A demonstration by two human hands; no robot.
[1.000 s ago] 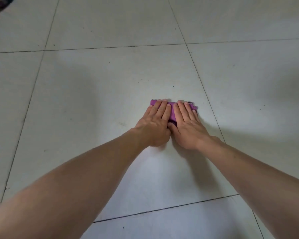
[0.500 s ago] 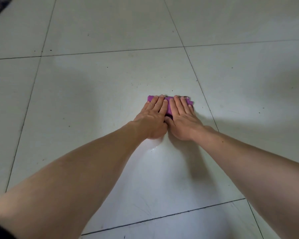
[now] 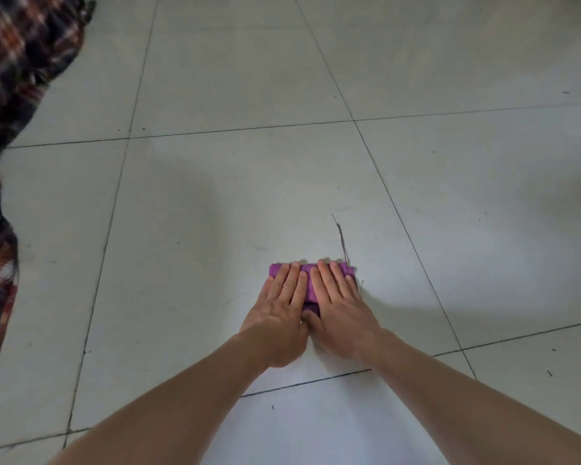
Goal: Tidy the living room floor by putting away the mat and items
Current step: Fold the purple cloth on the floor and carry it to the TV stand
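Note:
A small folded purple cloth [image 3: 310,286] lies flat on the pale tiled floor [image 3: 215,229] near the middle of the head view. My left hand [image 3: 279,313] presses on its left half with straight fingers. Beside it, my right hand [image 3: 341,308] presses on the right half, fingers straight too. The two hands lie side by side and cover most of the cloth; only its far edge and a strip between the hands show. A thin thread [image 3: 342,237] trails from the cloth's far right corner across the tile.
A dark plaid fabric [image 3: 10,78] with red and white checks lies crumpled along the left edge, reaching from the top corner down past the middle. Dark grout lines cross the floor.
The view has pulled back and tilted, bringing the plaid fabric on the left into sight. Both hands stay flat on the purple cloth, and a loose thread now shows beyond it.

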